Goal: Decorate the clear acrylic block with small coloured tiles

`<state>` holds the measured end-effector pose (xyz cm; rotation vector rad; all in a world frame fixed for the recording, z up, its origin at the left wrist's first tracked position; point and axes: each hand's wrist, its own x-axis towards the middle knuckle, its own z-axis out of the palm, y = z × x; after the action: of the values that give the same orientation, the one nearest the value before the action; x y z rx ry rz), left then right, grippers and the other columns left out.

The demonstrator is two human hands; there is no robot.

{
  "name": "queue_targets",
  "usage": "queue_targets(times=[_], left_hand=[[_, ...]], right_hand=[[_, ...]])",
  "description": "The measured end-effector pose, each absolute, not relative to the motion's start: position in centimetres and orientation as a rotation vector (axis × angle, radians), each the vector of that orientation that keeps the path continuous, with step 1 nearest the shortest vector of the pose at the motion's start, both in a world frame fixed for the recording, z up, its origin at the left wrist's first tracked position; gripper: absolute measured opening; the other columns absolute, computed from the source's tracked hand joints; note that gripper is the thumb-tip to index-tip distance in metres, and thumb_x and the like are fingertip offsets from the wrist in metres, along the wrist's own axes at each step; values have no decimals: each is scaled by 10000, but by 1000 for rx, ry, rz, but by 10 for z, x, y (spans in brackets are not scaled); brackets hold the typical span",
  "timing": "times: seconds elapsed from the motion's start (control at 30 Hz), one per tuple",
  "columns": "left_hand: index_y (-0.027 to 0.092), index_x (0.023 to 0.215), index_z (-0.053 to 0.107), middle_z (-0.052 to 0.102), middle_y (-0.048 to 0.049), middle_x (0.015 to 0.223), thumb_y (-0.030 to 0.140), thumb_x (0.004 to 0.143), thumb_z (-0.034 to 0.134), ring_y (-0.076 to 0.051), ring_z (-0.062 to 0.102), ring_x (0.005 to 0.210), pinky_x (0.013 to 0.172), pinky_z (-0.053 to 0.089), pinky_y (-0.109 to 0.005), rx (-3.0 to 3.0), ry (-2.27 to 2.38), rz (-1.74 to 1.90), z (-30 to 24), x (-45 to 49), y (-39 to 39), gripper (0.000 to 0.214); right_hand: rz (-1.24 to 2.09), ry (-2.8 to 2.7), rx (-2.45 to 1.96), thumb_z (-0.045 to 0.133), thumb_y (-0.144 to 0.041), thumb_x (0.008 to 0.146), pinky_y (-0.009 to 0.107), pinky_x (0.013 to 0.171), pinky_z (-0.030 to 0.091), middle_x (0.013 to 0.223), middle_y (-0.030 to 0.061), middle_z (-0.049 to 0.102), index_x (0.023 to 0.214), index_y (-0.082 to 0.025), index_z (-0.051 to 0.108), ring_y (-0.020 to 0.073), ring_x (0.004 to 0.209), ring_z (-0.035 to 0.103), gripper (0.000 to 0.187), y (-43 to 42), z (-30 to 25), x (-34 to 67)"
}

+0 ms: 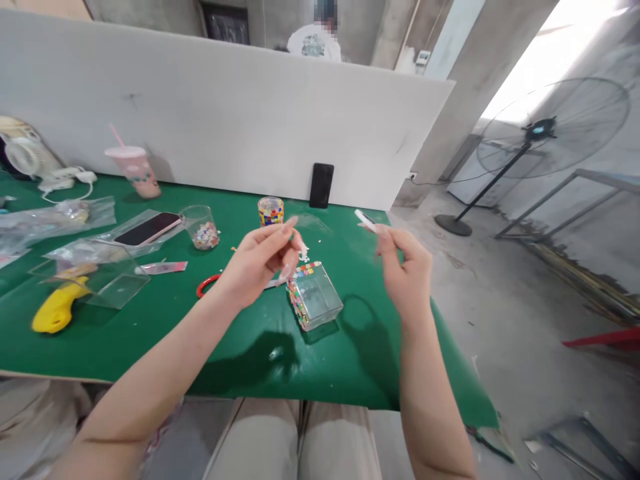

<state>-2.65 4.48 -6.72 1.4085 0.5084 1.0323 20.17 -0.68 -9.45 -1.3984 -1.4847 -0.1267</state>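
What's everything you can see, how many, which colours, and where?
Box: 1, clear and multicoloured, middle
Tiled cup: 1, multicoloured, behind box
White thing: 1, white, held right of box
Scissors: 1, red-handled, left of box
Clear cup: 1, clear, left of tiled cup
Phones: 2, dark, back and left
Pink cup: 1, pink, far left
Tube: 1, clear and pink, left
Yellow tool: 1, yellow, left
Clear stand: 1, clear, by yellow tool
Bags: several, clear, left
Cable: 1, white, far left
Table: 1, green, across the middle
Board: 1, white, behind table
Person: 1, white top, behind board
Fan: 1, dark, right floor
Legs: 2, beige trousers, bottom
Left hand: 1, bare, left of box
Right hand: 1, bare, pinching white thing
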Motion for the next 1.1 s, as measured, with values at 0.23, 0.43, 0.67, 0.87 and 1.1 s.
queue_targets(times=[0.23, 0.43, 0.67, 0.87, 1.1], left_hand=[[173, 701, 589, 421, 74, 468, 363, 942, 547, -55, 376, 432, 485, 342, -203, 1657, 465, 1201, -38, 13, 22, 309], [186, 622, 512, 432, 70, 437, 485, 907, 578, -67, 396, 417, 470, 357, -219, 1665, 490, 1043, -24, 18, 27, 418], [183, 674, 483, 360, 64, 550, 452, 992, 431, -59, 324, 465, 439, 305, -185, 1512, 367, 1094, -24, -8, 5, 420], [206, 753, 466, 399, 49, 643, 404, 1018, 382, -75, 347, 554, 496, 343, -183, 1728, 370, 1398, -29, -10, -5, 342], [212, 767, 500, 439, 70, 610, 292, 1002, 447, -58, 323, 500, 444, 315, -162, 1833, 322, 1469, -27, -4, -4, 254]], right_hand=[[19, -1809, -1686, 567, -259, 937, 403, 826, 514, 813, 46, 686, 893, -155, 686, 187, 802, 648, 164, 32, -176, 221], [78, -1765, -1630, 561, -367, 936, 394, 839, 557, 926, 99, 737, 894, -172, 706, 218, 880, 696, 247, 18, -170, 214], [194, -1628, -868, 409, -315, 1012, 359, 941, 551, 1213, 42, 692, 1242, -282, 630, 191, 1131, 639, 321, -34, -47, 156], [224, -1642, -690, 550, -150, 944, 274, 945, 554, 1359, -17, 600, 1332, -361, 568, 152, 1215, 580, 442, -40, -33, 114], [521, -1391, -528, 530, -221, 966, 357, 943, 567, 1247, 5, 660, 1180, -362, 690, 193, 1149, 625, 302, -28, -58, 109]])
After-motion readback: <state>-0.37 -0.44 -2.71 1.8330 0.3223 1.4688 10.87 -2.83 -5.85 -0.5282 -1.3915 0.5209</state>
